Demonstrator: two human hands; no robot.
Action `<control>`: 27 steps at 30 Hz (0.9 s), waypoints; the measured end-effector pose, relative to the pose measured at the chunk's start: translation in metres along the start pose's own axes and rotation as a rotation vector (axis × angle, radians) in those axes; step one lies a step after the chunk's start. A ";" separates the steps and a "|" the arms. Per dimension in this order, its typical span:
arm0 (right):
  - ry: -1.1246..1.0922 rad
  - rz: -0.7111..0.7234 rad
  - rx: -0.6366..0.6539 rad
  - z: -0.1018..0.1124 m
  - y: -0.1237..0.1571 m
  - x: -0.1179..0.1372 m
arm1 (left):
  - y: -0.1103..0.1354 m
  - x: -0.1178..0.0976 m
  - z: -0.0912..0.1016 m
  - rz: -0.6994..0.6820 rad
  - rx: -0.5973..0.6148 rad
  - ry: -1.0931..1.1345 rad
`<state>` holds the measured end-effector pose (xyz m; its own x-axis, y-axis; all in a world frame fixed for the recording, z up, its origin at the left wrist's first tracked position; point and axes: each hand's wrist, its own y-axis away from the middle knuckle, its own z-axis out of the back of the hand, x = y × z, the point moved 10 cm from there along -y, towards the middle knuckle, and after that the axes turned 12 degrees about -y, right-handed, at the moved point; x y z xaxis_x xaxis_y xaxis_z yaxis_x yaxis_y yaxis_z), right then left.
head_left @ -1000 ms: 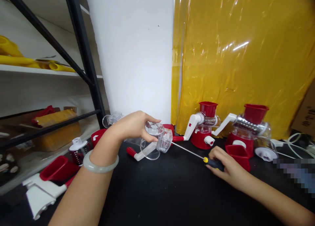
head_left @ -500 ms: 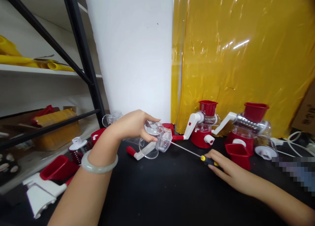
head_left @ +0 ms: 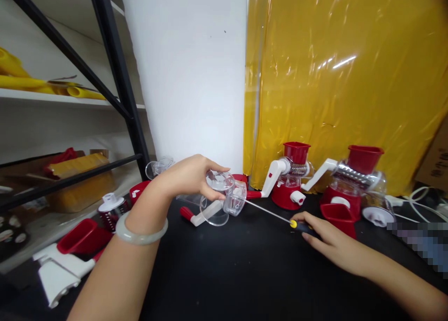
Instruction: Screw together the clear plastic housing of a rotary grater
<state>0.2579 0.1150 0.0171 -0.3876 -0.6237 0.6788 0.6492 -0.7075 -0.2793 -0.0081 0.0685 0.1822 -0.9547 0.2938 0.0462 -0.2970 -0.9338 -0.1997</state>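
Near the middle of the black table, my left hand [head_left: 201,176] grips a clear plastic grater housing [head_left: 235,200] between thumb and fingers, tilted on its side. My right hand [head_left: 329,241] is closed around the dark and yellow handle of a screwdriver [head_left: 269,212]. Its long thin shaft points left, and the tip goes into or behind the clear housing; the exact contact is hidden. Just below the housing lies a white crank handle [head_left: 207,213] with a red grip.
Two assembled red rotary graters [head_left: 286,192] [head_left: 340,195] stand at the back right. A red hopper [head_left: 338,216] and a drum [head_left: 378,211] lie beside them. At left are a white clamp-like part [head_left: 59,272], a red hopper [head_left: 84,237], another drum [head_left: 112,209] and a black-framed shelf [head_left: 115,64].
My right hand and the screwdriver have shifted slightly right, with the fingers a little looser on the handle. The housing in my left hand has moved very slightly right.
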 end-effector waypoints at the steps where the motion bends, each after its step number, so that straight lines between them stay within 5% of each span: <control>1: 0.001 0.023 0.012 -0.001 0.000 0.002 | 0.000 0.000 0.000 0.004 -0.002 -0.004; 8: 0.041 0.128 -0.031 -0.002 -0.007 0.000 | 0.000 0.000 0.001 0.006 -0.005 -0.003; 16: 0.029 -0.015 -0.039 0.003 -0.001 -0.006 | 0.000 0.003 -0.001 -0.001 -0.008 0.009; 22: 0.011 0.037 0.061 -0.006 -0.005 -0.003 | 0.002 0.008 0.002 0.030 -0.020 -0.041; 27: 0.024 0.046 -0.029 0.003 -0.008 -0.009 | 0.001 0.007 0.001 0.022 -0.007 -0.001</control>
<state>0.2576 0.1273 0.0154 -0.3738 -0.6632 0.6484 0.6476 -0.6871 -0.3294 -0.0149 0.0690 0.1836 -0.9611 0.2730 0.0425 -0.2758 -0.9386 -0.2074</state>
